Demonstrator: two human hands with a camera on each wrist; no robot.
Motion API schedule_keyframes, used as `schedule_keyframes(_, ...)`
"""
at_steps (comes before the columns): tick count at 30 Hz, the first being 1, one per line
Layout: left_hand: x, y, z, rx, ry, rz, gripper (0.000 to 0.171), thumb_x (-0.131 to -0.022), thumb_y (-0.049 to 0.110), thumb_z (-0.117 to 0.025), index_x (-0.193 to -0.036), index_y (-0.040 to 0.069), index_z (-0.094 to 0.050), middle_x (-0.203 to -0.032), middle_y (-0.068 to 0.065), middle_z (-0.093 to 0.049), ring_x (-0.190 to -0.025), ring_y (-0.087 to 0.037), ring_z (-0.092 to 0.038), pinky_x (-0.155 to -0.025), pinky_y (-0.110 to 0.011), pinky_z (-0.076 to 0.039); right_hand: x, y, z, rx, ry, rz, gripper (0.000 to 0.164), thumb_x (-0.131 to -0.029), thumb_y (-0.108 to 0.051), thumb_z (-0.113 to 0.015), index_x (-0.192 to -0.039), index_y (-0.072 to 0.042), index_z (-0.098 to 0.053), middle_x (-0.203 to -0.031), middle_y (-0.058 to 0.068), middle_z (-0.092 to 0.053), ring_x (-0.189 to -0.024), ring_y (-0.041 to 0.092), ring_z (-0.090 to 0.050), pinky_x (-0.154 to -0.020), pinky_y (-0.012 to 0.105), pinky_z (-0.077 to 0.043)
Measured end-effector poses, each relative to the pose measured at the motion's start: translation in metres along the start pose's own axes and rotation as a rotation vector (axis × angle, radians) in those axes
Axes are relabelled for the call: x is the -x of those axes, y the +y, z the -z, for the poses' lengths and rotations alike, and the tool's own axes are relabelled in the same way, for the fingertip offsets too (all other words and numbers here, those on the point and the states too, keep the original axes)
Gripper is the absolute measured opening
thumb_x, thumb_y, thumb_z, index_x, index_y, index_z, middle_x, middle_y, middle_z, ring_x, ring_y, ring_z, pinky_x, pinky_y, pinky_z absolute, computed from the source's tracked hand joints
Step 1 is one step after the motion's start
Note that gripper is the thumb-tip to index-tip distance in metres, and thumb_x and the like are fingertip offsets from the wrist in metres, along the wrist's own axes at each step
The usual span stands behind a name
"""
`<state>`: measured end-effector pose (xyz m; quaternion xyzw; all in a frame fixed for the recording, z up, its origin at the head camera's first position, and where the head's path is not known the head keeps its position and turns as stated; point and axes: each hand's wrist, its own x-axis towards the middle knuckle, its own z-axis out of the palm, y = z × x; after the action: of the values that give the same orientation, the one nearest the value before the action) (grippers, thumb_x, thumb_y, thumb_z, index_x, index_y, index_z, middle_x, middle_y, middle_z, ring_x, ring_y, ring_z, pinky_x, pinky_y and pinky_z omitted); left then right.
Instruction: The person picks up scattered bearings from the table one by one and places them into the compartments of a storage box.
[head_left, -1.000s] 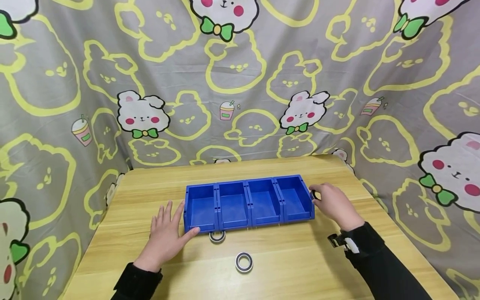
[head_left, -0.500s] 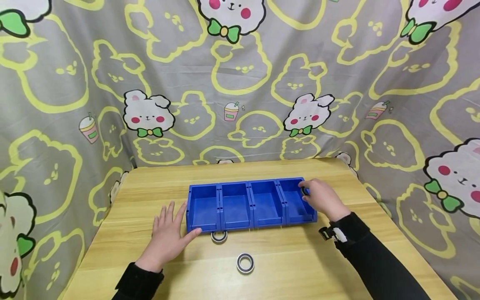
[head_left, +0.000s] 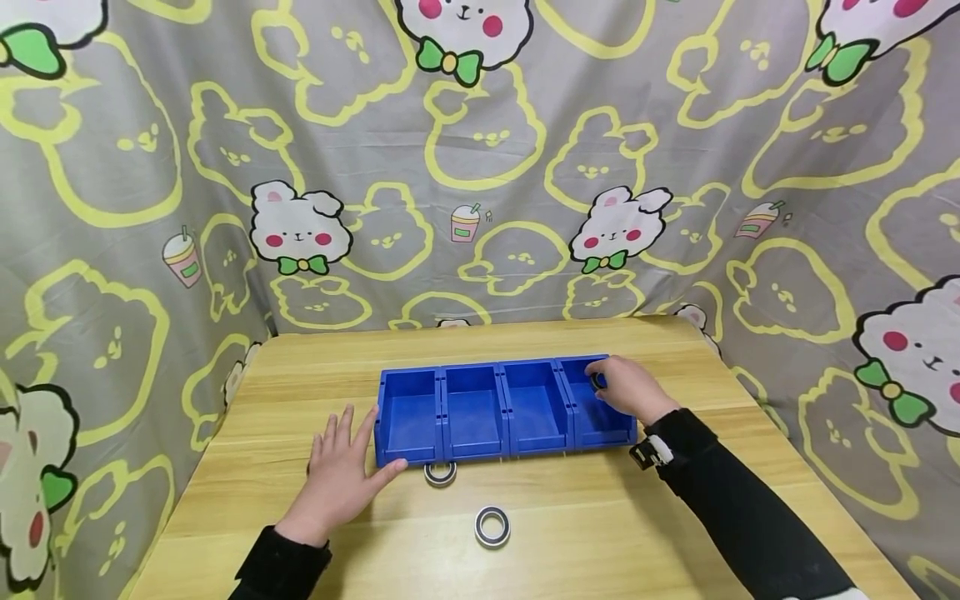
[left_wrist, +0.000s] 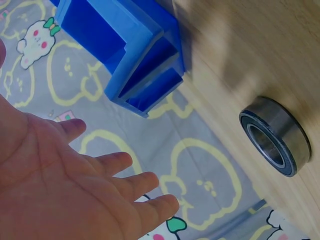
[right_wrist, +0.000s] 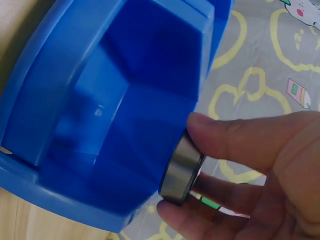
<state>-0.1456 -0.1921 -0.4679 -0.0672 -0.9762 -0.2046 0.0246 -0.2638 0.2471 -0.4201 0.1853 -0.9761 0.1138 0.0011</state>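
1. Head view: the right hand (head_left: 633,390) hides most of the held bearing (right_wrist: 181,172), so we see only a dark arc of it at the rightmost compartment of the blue bin row (head_left: 472,453).
2. The row's front edge covers part of the half-hidden bearing (head_left: 440,482); the nearest bearing (head_left: 478,527) lies in full sight on the table (head_left: 600,517).
3. We make out a dark sliver (head_left: 309,468) beside the left hand (head_left: 335,471), but cannot tell what it is.
4. In the left wrist view, the frame cuts off the left palm and thumb.
5. In the right wrist view, we see thumb and fingers pinching the held bearing, tilted on edge beside the rim; contact there is unclear.
6. The left fingers are straight and spread near the row's left end; we cannot tell whether they touch it.
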Motion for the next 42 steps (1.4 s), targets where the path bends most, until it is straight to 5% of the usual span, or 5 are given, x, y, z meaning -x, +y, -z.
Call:
schedule_keyframes(17, 0.0, 0.0, -0.001, -0.012, -0.002, 0.002, 0.098, -0.09, 0.076, -0.048, -0.16, 0.012, -0.023, -0.161, -0.033, -0.012, -0.145, -0.058, -0.006, -0.111, -0.075, -0.005, -0.014, 0.0, -0.017, 0.001, -0.061, 0.051, 0.035, -0.082, 0.001, -0.077, -0.116, 0.002, -0.071, -0.116, 0.02, -0.069, -0.113, 0.039, -0.063, -0.096, 0.054, -0.05)
schedule_keyframes(42, -0.001, 0.001, 0.001, -0.007, 0.002, -0.005, 0.097, -0.09, 0.074, -0.05, -0.16, 0.012, -0.025, -0.161, -0.033, -0.013, -0.145, -0.058, -0.007, -0.111, -0.076, -0.004, -0.019, 0.003, -0.049, -0.024, -0.114, -0.021, 0.039, -0.08, 0.004, -0.077, -0.118, 0.01, -0.067, -0.119, 0.025, -0.067, -0.119, 0.043, -0.059, -0.103, 0.053, -0.045)
